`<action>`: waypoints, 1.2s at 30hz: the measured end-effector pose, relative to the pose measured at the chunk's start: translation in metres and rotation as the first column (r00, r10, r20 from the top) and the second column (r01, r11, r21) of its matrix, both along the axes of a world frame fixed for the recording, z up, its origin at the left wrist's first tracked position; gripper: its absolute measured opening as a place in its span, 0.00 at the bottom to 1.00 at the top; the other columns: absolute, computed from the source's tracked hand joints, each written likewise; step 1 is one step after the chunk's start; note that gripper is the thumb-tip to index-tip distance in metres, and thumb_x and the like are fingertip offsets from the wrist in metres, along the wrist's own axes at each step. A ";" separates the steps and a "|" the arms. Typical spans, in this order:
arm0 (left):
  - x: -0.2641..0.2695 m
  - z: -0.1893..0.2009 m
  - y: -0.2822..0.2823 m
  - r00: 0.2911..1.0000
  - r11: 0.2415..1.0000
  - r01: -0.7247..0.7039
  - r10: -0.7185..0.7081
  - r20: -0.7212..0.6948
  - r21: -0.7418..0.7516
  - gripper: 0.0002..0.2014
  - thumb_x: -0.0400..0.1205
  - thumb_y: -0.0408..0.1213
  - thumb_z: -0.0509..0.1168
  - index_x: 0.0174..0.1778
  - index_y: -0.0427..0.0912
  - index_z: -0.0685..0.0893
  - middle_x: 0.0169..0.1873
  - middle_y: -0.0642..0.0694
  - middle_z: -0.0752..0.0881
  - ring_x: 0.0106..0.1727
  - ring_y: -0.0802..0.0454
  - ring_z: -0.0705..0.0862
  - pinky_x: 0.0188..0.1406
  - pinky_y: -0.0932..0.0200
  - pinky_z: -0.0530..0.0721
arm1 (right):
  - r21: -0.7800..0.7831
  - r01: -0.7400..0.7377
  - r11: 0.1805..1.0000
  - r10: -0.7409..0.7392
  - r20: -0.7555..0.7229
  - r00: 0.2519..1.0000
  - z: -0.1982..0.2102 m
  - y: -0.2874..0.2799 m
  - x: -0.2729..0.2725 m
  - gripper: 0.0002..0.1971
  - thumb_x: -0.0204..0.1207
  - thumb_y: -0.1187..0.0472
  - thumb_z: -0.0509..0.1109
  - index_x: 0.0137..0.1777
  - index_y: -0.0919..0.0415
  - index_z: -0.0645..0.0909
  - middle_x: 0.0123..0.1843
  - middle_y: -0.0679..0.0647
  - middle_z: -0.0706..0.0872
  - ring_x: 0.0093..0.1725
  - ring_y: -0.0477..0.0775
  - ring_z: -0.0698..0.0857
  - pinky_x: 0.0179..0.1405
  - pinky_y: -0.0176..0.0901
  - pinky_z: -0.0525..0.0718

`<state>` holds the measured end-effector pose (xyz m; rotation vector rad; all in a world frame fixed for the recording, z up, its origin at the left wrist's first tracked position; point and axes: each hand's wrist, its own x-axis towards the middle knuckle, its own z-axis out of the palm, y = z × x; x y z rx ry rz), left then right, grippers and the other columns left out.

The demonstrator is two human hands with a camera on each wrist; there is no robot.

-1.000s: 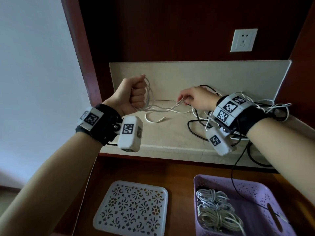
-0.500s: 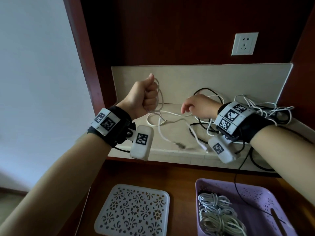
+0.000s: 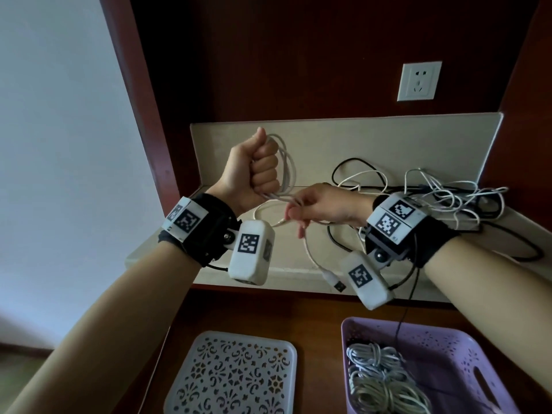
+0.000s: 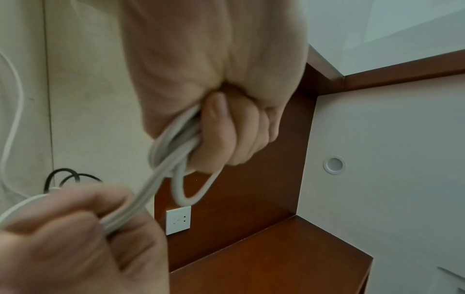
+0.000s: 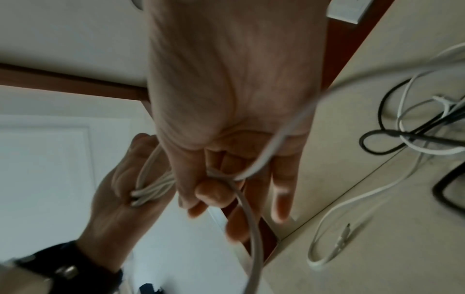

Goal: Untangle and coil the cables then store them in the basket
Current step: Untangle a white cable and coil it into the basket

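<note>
Over beige stone shelf point(image 3: 343, 138): we are fisting thin white cable loops point(image 3: 285, 162) in left hand point(image 3: 254, 171), right hand point(image 3: 322, 206) pinching the tail; wrap evenly.

Smooth, matt white plastic sheathing on the cable point(image 3: 287, 162); perforated plastic for both the lilac basket point(image 3: 490, 351) and the pale lid point(image 3: 233, 375) (lace-like cut-outs). Polished reddish-brown wood on the back panel point(image 3: 298, 70) and lower shelf point(image 3: 313, 309). Matt cream stone-like ledge point(image 3: 298, 252), glossy white plastic socket plate point(image 3: 419, 82), black cloth wrist straps point(image 3: 215, 231).
</note>
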<state>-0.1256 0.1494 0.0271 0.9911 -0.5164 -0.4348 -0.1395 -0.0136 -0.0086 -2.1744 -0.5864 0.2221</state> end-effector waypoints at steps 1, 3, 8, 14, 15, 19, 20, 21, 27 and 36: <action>0.000 0.000 0.003 1.000 0.998 0.023 -0.022 -0.005 0.052 0.32 0.87 0.52 0.42 0.14 0.48 0.67 0.15 0.54 0.50 0.16 0.57 0.45 0.11 0.68 0.46 | -0.027 0.011 1.000 -0.011 0.015 1.000 0.001 -0.003 0.001 0.06 0.79 0.64 0.67 0.40 0.60 0.78 0.23 0.44 0.81 0.26 0.39 0.83 0.30 0.25 0.76; 0.002 -0.001 0.009 0.999 0.986 0.046 -0.043 -0.020 0.158 0.32 0.86 0.51 0.42 0.14 0.48 0.67 0.18 0.54 0.49 0.16 0.57 0.45 0.13 0.69 0.46 | -0.165 0.063 0.984 -0.049 0.085 0.995 0.006 -0.011 0.004 0.09 0.78 0.62 0.69 0.36 0.57 0.78 0.22 0.45 0.78 0.21 0.36 0.77 0.28 0.27 0.74; 0.003 -0.001 0.019 0.993 0.933 0.113 -0.094 -0.072 0.342 0.28 0.83 0.49 0.48 0.14 0.47 0.67 0.18 0.54 0.49 0.16 0.57 0.45 0.12 0.69 0.45 | -0.170 0.140 0.975 -0.105 0.202 0.974 0.013 -0.022 0.009 0.13 0.83 0.60 0.62 0.37 0.52 0.81 0.28 0.47 0.75 0.27 0.43 0.74 0.33 0.34 0.73; -0.006 0.001 0.017 0.976 0.849 0.199 -0.215 -0.025 0.489 0.25 0.79 0.48 0.48 0.14 0.48 0.69 0.18 0.54 0.50 0.16 0.57 0.46 0.13 0.70 0.45 | -0.133 0.154 0.979 -0.117 0.252 0.961 0.013 -0.017 0.012 0.09 0.84 0.64 0.59 0.44 0.57 0.79 0.32 0.45 0.79 0.31 0.42 0.78 0.31 0.23 0.76; -0.007 0.002 0.017 0.975 0.832 0.200 -0.222 -0.021 0.517 0.25 0.80 0.48 0.49 0.15 0.48 0.69 0.18 0.54 0.50 0.16 0.57 0.46 0.14 0.71 0.46 | -0.111 0.143 0.983 -0.114 0.233 0.966 0.015 -0.017 0.012 0.09 0.84 0.64 0.59 0.44 0.56 0.78 0.32 0.47 0.78 0.32 0.45 0.77 0.32 0.26 0.77; -0.011 0.006 0.016 0.972 0.755 0.199 -0.232 -0.029 0.625 0.22 0.75 0.48 0.52 0.14 0.48 0.68 0.19 0.53 0.50 0.17 0.57 0.45 0.14 0.71 0.45 | -0.137 0.099 0.986 -0.071 0.199 0.977 0.025 -0.024 0.013 0.05 0.81 0.57 0.65 0.44 0.55 0.78 0.31 0.47 0.75 0.30 0.48 0.73 0.32 0.38 0.72; -0.011 0.007 0.017 0.972 0.745 0.201 -0.233 -0.034 0.636 0.22 0.75 0.48 0.52 0.14 0.48 0.68 0.19 0.53 0.50 0.17 0.56 0.45 0.14 0.71 0.45 | -0.211 0.133 0.968 -0.081 0.235 0.969 0.027 -0.026 0.013 0.08 0.80 0.53 0.66 0.43 0.56 0.79 0.29 0.45 0.74 0.28 0.47 0.71 0.30 0.38 0.69; -0.011 0.007 0.018 0.972 0.741 0.198 -0.231 -0.034 0.642 0.21 0.75 0.48 0.52 0.14 0.48 0.68 0.19 0.53 0.50 0.17 0.56 0.45 0.14 0.70 0.45 | -0.273 0.167 0.947 -0.091 0.271 0.958 0.028 -0.029 0.014 0.13 0.78 0.49 0.66 0.42 0.58 0.79 0.26 0.43 0.72 0.26 0.45 0.69 0.27 0.36 0.65; -0.008 0.005 0.023 0.986 0.789 0.129 -0.167 0.009 0.601 0.21 0.75 0.49 0.52 0.14 0.48 0.68 0.19 0.52 0.49 0.17 0.55 0.45 0.15 0.69 0.44 | -0.386 0.210 0.898 -0.116 0.253 0.961 0.020 -0.035 0.013 0.12 0.82 0.59 0.62 0.36 0.51 0.76 0.17 0.39 0.79 0.26 0.41 0.75 0.31 0.26 0.70; 0.003 -0.007 0.026 0.786 0.743 0.583 -0.618 0.003 0.328 0.21 0.80 0.53 0.64 0.28 0.49 0.64 0.19 0.55 0.61 0.16 0.57 0.58 0.15 0.67 0.58 | -0.196 0.226 0.954 -0.133 0.397 0.908 -0.012 -0.031 0.023 0.17 0.73 0.77 0.64 0.33 0.54 0.69 0.31 0.53 0.83 0.26 0.45 0.80 0.33 0.36 0.80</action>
